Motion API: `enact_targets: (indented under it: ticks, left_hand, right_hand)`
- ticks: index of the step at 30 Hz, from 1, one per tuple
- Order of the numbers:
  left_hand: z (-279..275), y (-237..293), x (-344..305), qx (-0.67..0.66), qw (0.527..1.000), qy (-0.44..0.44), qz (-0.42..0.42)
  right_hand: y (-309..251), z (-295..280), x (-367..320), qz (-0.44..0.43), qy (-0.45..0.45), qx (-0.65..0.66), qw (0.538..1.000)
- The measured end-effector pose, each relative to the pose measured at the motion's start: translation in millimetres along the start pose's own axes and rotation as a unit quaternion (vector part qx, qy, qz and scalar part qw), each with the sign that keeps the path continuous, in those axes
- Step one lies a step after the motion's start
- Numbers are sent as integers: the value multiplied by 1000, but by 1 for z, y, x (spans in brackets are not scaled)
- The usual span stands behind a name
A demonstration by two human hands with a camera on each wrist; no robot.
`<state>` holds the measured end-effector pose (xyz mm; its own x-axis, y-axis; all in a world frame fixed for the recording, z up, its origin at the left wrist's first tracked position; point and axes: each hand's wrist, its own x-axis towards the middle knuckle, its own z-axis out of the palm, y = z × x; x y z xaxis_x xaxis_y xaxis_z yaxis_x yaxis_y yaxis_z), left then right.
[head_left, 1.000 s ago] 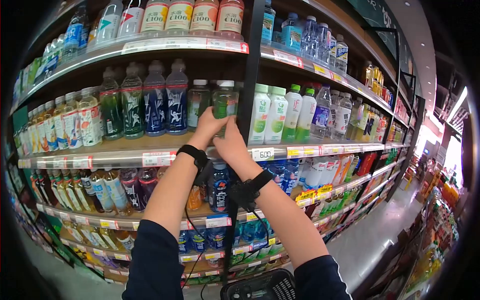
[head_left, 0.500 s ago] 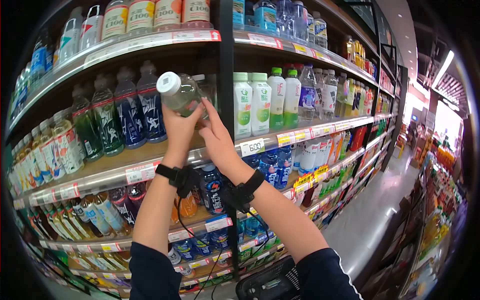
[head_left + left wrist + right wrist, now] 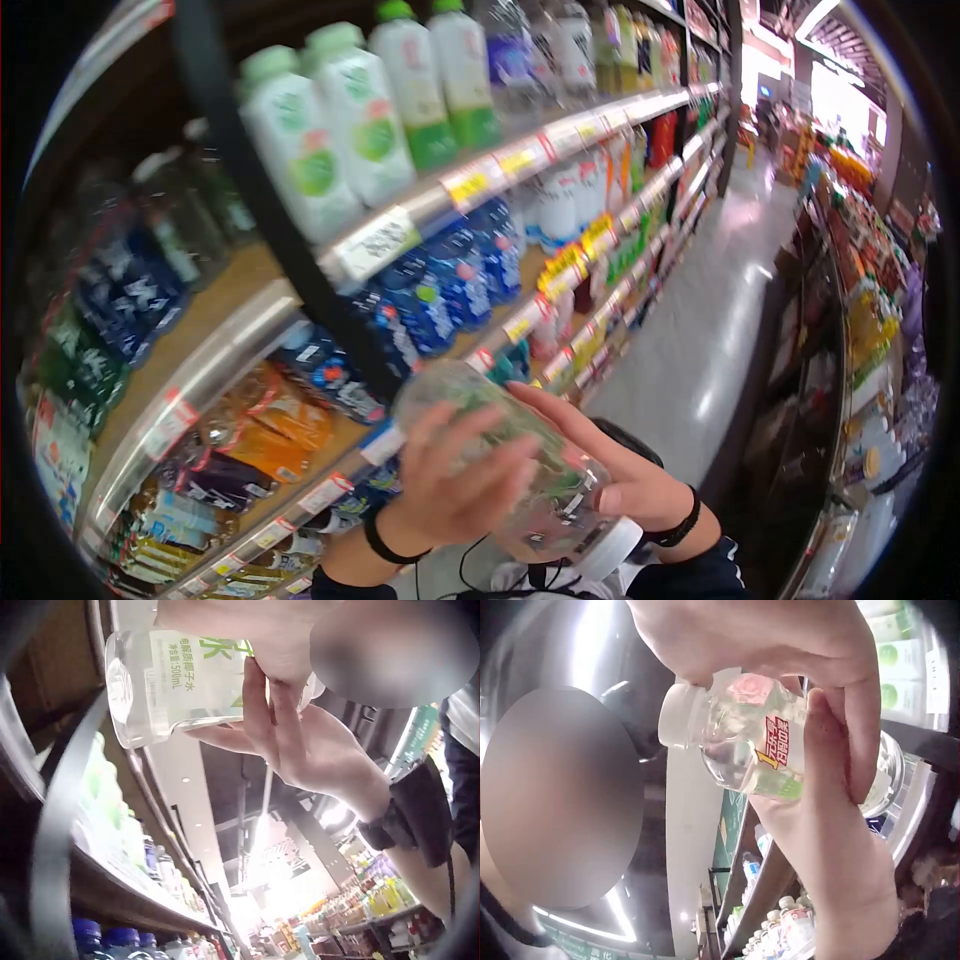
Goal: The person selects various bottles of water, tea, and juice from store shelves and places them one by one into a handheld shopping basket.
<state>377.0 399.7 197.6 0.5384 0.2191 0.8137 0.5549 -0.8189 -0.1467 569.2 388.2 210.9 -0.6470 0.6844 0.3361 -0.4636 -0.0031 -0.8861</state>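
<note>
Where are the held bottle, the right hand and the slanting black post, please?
Held bottle (image 3: 199, 682): left wrist view, on its printed side.
Right hand (image 3: 635, 482): head view, on the hand's middle.
Slanting black post (image 3: 266, 202): head view, near its visible middle.

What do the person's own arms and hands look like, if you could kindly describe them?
The left hand and right hand are bare, without gloves. Each wrist has a black strap; the right one carries a bulky black device with a thin dark cable. The sleeves are dark navy, with white trim visible on the right.
</note>
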Motion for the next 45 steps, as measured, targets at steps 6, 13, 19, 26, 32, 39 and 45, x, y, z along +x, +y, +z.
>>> enact_targets:
  ticks: [6,13,19,26,32,39,45]
  left_hand:
    - [195,76,-92,-312,882,-318,-153]
    - [372,197,-251,-472,633,-505,-349]
    - [506,243,-385,-356,538,-529,-552]
    - [632,256,-521,-237,359,-553,-714]
    - [680,255,-583,-372,191,-287,-862]
    - [710,243,-646,-460,182,-215,-842]
    - [724,207,-682,-450,126,-250,-848]
  right_hand:
    - [158,-121,-166,236,306,292,875]
    - [344,-209,-334,422,419,405,695]
    - [488,-305,-366,437,506,334,664]
    - [687,-406,-378,571,487,-52,658]
    - [800,-448,-404,481,538,-64,689]
    - [867,-458,-393,433,552,-187,687]
    - [910,-441,-396,467,428,-187,751]
